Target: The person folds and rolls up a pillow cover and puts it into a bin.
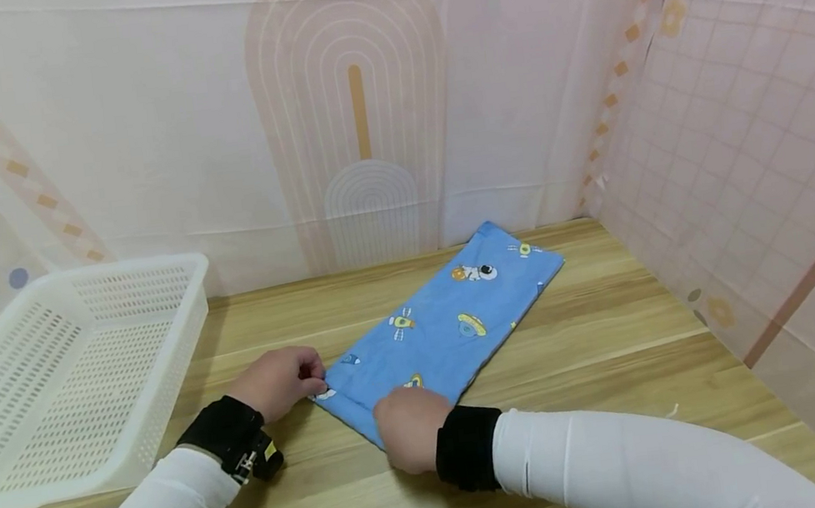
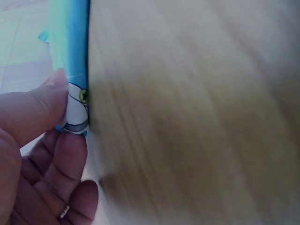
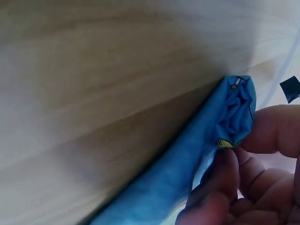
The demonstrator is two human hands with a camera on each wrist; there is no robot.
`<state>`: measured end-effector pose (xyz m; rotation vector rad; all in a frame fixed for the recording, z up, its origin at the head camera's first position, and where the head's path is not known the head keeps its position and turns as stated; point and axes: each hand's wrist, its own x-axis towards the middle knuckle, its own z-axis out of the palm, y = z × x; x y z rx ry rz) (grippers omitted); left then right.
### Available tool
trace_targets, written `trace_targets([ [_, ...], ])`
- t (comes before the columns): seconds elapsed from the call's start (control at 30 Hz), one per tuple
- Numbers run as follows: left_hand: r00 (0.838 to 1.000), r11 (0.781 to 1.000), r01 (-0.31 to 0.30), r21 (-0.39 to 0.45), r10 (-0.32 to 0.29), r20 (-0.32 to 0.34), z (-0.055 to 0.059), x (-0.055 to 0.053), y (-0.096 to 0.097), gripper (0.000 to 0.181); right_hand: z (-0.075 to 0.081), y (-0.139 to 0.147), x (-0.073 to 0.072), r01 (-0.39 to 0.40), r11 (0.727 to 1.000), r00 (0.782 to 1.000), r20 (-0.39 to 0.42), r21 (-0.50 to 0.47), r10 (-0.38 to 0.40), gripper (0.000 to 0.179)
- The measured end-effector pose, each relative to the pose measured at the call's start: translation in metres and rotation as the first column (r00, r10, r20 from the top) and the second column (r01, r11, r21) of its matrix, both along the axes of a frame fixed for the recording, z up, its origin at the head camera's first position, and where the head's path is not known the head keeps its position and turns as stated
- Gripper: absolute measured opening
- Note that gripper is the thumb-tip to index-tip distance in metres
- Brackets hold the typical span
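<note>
The left arm is slanting in from the bottom left, and the left hand is pinching one near corner of the blue cloth with thumb and finger. The right arm is slanting in from the bottom right, and the right hand is pinching the other near corner. The cloth is lying on the table, its rolled near edge stretching between the hands, its far end pointing away to the right
</note>
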<state>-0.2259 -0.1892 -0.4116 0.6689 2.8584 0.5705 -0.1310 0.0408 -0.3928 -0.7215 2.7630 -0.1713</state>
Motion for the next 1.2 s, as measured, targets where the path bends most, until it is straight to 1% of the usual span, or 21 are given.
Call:
trace_targets([
  [0.07, 1.000, 1.000, 0.007, -0.008, -0.007, -0.012, -0.001, 0.000, -0.001, 0.014, -0.001, 0.000, 0.001, -0.015, 1.000, 1.000, -0.024, 0.006, 0.015, 0.028],
  [0.13, 0.999, 0.999, 0.030, -0.017, -0.030, -0.025, -0.002, -0.001, -0.003, 0.011, 0.000, 0.000, 0.002, -0.018, 1.000, 1.000, -0.013, -0.005, 0.018, 0.031],
  [0.2, 0.997, 0.998, 0.060, -0.016, -0.061, -0.037, -0.003, -0.002, -0.007, 0.007, 0.001, 0.000, 0.003, -0.017, 1.000, 1.000, 0.003, -0.015, 0.017, 0.034],
  [0.27, 0.995, 0.995, 0.098, 0.000, -0.098, -0.032, -0.003, -0.002, -0.012, 0.002, 0.002, 0.000, 0.004, -0.025, 1.000, 1.000, 0.003, -0.010, 0.025, 0.036],
  [0.3, 0.993, 0.994, 0.113, 0.010, -0.113, -0.023, -0.003, -0.002, -0.014, 0.004, 0.002, 0.000, 0.005, -0.028, 1.000, 1.000, 0.000, -0.009, 0.028, 0.037],
  [0.43, 0.988, 0.987, 0.152, 0.056, -0.154, 0.020, -0.003, 0.000, -0.020, 0.016, 0.001, -0.001, 0.006, -0.056, 0.998, 0.997, -0.059, 0.037, 0.058, 0.037],
  [0.53, 0.988, 0.986, 0.153, 0.065, -0.155, 0.027, -0.003, 0.001, -0.020, 0.018, 0.001, -0.001, 0.006, -0.061, 0.996, 0.995, -0.080, 0.064, 0.066, 0.034],
  [0.63, 0.989, 0.988, 0.150, 0.041, -0.151, 0.011, -0.003, 0.002, -0.018, 0.014, 0.001, -0.002, 0.007, -0.054, 0.996, 0.995, -0.082, 0.074, 0.060, 0.030],
  [0.7, 0.990, 0.990, 0.140, 0.013, -0.140, -0.005, -0.003, 0.002, -0.016, 0.010, 0.001, -0.001, 0.006, -0.048, 0.997, 0.996, -0.074, 0.063, 0.052, 0.027],
  [0.77, 0.988, 0.989, 0.149, -0.008, -0.150, -0.033, -0.004, 0.000, -0.016, 0.008, 0.000, -0.001, 0.006, -0.040, 0.998, 0.997, -0.069, 0.054, 0.044, 0.025],
  [0.87, 0.982, 0.985, 0.169, -0.018, -0.170, -0.077, -0.006, -0.002, -0.016, 0.002, 0.000, -0.001, 0.004, -0.031, 0.999, 0.997, -0.063, 0.037, 0.033, 0.022],
  [0.97, 0.976, 0.982, 0.187, -0.016, -0.187, -0.114, -0.007, -0.004, -0.017, 0.004, -0.001, -0.001, 0.002, -0.017, 1.000, 0.999, -0.051, 0.022, 0.019, 0.019],
  [1.03, 0.972, 0.980, 0.197, -0.016, -0.197, -0.126, -0.008, -0.005, -0.017, 0.008, -0.002, 0.000, 0.000, -0.012, 1.000, 0.999, -0.042, 0.009, 0.012, 0.018],
  [1.13, 0.970, 0.979, 0.203, -0.025, -0.205, -0.129, -0.007, -0.007, -0.016, 0.011, -0.002, 0.002, -0.002, 0.014, 0.999, 1.000, 0.006, -0.032, -0.014, 0.016],
  [1.2, 0.970, 0.978, 0.208, -0.031, -0.210, -0.119, -0.006, -0.007, -0.016, 0.012, -0.003, 0.003, -0.003, 0.040, 0.997, 0.998, 0.044, -0.066, -0.037, 0.015],
])
